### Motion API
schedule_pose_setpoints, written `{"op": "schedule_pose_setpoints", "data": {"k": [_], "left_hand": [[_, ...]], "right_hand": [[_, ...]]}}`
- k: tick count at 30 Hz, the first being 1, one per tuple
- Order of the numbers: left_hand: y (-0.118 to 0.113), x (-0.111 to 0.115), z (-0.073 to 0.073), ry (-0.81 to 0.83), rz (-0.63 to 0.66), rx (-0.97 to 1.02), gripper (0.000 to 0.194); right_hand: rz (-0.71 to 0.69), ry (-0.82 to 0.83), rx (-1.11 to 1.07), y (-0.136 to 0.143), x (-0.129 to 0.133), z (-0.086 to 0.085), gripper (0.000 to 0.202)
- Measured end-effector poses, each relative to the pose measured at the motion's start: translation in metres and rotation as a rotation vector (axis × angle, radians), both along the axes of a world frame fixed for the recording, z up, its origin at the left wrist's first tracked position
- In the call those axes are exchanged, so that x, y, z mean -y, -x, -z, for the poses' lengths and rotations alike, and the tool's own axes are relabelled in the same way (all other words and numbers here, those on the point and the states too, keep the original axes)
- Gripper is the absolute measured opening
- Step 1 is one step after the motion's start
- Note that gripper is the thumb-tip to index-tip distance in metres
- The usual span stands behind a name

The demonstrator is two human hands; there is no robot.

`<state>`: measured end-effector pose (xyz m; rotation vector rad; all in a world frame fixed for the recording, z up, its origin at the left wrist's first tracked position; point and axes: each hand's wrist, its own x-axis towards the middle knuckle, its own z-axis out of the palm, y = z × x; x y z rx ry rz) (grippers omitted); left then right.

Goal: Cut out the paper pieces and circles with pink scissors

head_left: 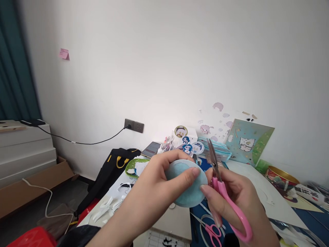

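Observation:
Between the thumb and fingers of my left hand (161,185) is a round light-blue paper cutout (192,197) with a pale rim, its face tilted toward me. My right hand (238,188) has pink-handled scissors (236,207) hooked in it, blades pointing up. The thumb and a fingertip of that hand meet at the cutout's right edge; whether they pinch it I cannot tell. Below the hands, a second pair of pink scissors (212,233) lies on the table. White paper scraps (105,207) are scattered left of my left forearm.
Behind the hands stand a white box with round stickers (181,131), a clear blue pouch (221,151) and a cartoon folder (249,140) against the wall. To the right is a round tin (281,178). A phone (151,150) and black bag (110,175) are at left.

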<state>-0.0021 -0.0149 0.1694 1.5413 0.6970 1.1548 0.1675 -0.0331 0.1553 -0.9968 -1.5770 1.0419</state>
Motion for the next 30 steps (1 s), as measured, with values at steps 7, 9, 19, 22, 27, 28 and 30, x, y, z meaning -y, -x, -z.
{"op": "schedule_pose_setpoints", "data": {"k": [7, 9, 19, 22, 27, 28, 30], "left_hand": [[0.0, -0.005, -0.002, 0.074, 0.005, 0.063, 0.015], [0.0, -0.004, -0.002, 0.062, 0.003, 0.064, 0.014], [0.003, -0.002, -0.003, 0.062, -0.006, -0.005, 0.016], [0.004, -0.001, -0.004, 0.091, -0.002, -0.018, 0.014], [0.005, 0.0, -0.007, 0.102, -0.012, -0.028, 0.015], [0.005, 0.0, -0.007, 0.1, -0.013, -0.031, 0.017], [0.005, 0.0, -0.008, 0.095, -0.012, -0.036, 0.021]], "right_hand": [[0.074, -0.059, -0.061, 0.006, 0.002, 0.006, 0.018], [0.023, -0.089, -0.018, 0.004, 0.002, 0.006, 0.018], [-0.011, -0.014, 0.185, -0.014, 0.008, -0.001, 0.029], [-0.003, 0.002, 0.223, -0.015, 0.008, 0.0, 0.032], [0.024, 0.013, 0.214, -0.015, 0.009, 0.002, 0.044], [0.038, 0.007, 0.204, -0.015, 0.01, 0.003, 0.047], [0.071, -0.013, 0.184, -0.016, 0.011, 0.006, 0.05]]}}
